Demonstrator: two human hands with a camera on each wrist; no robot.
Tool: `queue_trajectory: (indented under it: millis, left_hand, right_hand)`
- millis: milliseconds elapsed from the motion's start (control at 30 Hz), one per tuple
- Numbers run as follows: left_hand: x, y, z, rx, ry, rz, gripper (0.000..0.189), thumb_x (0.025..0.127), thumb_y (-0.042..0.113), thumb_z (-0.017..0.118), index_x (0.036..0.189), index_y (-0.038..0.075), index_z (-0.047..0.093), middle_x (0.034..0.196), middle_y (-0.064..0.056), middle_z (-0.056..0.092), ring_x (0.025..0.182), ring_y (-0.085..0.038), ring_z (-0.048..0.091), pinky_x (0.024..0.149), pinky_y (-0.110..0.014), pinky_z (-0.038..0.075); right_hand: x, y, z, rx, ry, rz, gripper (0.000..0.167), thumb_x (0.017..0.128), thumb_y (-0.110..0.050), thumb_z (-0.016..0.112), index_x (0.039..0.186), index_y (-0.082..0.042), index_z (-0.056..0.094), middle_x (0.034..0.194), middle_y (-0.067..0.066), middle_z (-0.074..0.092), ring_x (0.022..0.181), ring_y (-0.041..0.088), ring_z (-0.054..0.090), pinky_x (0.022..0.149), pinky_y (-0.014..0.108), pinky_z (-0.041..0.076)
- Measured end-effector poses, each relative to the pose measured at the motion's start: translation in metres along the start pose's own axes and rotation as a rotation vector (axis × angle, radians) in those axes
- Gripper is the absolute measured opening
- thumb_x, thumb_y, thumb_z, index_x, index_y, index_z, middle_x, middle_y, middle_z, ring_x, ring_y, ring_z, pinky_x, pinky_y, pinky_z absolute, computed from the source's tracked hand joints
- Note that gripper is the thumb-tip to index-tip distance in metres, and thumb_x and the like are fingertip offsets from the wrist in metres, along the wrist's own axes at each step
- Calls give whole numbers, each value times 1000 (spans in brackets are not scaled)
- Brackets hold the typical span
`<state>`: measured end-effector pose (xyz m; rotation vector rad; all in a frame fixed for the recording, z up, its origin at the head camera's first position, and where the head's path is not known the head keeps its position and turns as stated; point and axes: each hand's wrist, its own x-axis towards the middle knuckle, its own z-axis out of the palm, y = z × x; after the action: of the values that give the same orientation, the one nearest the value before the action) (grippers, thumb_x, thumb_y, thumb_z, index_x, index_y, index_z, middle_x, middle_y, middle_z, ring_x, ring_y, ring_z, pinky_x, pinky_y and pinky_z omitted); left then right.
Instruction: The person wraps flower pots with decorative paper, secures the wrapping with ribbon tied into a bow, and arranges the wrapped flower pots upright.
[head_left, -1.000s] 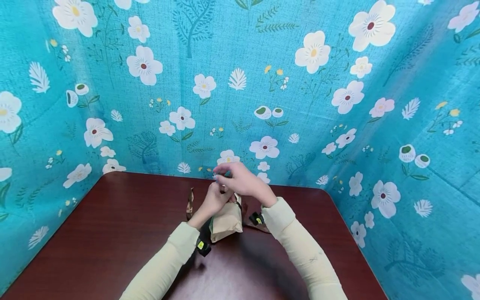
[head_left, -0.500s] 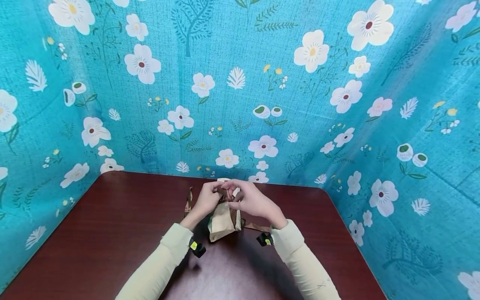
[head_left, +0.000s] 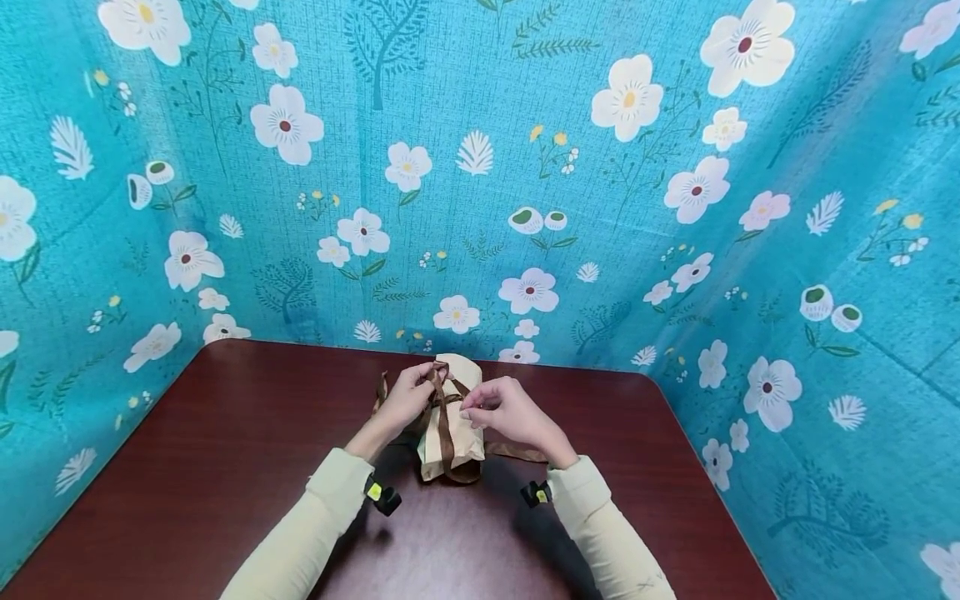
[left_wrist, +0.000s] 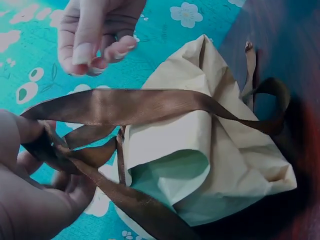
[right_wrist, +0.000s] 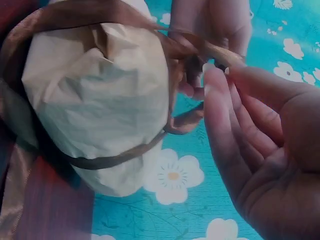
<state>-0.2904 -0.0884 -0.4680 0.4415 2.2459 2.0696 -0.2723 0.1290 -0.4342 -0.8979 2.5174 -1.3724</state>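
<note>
A cream paper bag (head_left: 431,450), gathered and tied round with brown ribbon (left_wrist: 155,106), is on the table in front of me. My left hand (head_left: 405,400), at the bag's left, pinches looped ribbon between thumb and fingers. From that grip one length crosses over the bag and another hangs down, as the left wrist view shows. My right hand (head_left: 517,412) is just right of the bag, fingers loosely bent. In the left wrist view a gap separates its fingertips (left_wrist: 82,54) from the ribbon, and nothing shows between them.
Loose ribbon (head_left: 513,452) trails over the dark red table (head_left: 225,467) right of the bag. Another ribbon piece rises behind my left wrist. Blue floral cloth (head_left: 480,183) hangs behind the table and along both sides.
Both hands have come down and apart from close together above the bag. The left now holds ribbon out to the left, and a ribbon length lies down the bag's front.
</note>
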Motion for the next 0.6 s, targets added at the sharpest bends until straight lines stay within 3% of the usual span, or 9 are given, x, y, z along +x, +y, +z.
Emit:
queue_trajectory:
  millis: [133, 267, 367, 500, 600]
  left_hand:
    - [-2, 2, -1, 77, 22, 13, 31, 108, 18, 49, 122, -4, 66, 131, -22, 57, 128, -34, 52, 99, -42, 46]
    - [-3, 5, 1, 129, 42, 24, 26, 107, 14, 47, 110, -3, 67, 129, -20, 55, 124, -31, 50, 98, -44, 43]
    - [-4, 7, 2, 138, 32, 13, 26, 107, 9, 41, 115, -4, 62, 125, -19, 56, 118, -29, 52, 95, -41, 43]
    - [-6, 11, 4, 153, 11, 7, 29, 108, 10, 33, 120, -4, 55, 121, -20, 56, 110, -29, 55, 91, -39, 44]
    - [-7, 12, 5, 172, -4, 6, 31, 107, 10, 29, 119, -4, 55, 120, -22, 57, 110, -31, 54, 92, -41, 44]
  right_hand:
    - [3, 1, 8, -6, 36, 16, 11, 98, -17, 70, 99, -9, 77, 85, 8, 74, 68, 25, 71, 65, 47, 61]
    - [10, 0, 17, -89, 23, -6, 13, 96, -24, 72, 99, -12, 77, 84, -2, 73, 69, 12, 68, 63, 33, 58]
    - [15, 1, 23, -124, 16, -23, 9, 94, -20, 75, 90, -12, 77, 78, -6, 72, 68, 6, 65, 61, 25, 53]
    - [20, 1, 23, -180, 103, -14, 13, 92, -15, 76, 80, -15, 76, 71, -7, 69, 63, 8, 60, 59, 24, 49]
    - [24, 2, 21, -267, 175, -13, 12, 90, -15, 79, 78, -17, 76, 79, -4, 71, 75, 17, 62, 67, 29, 48]
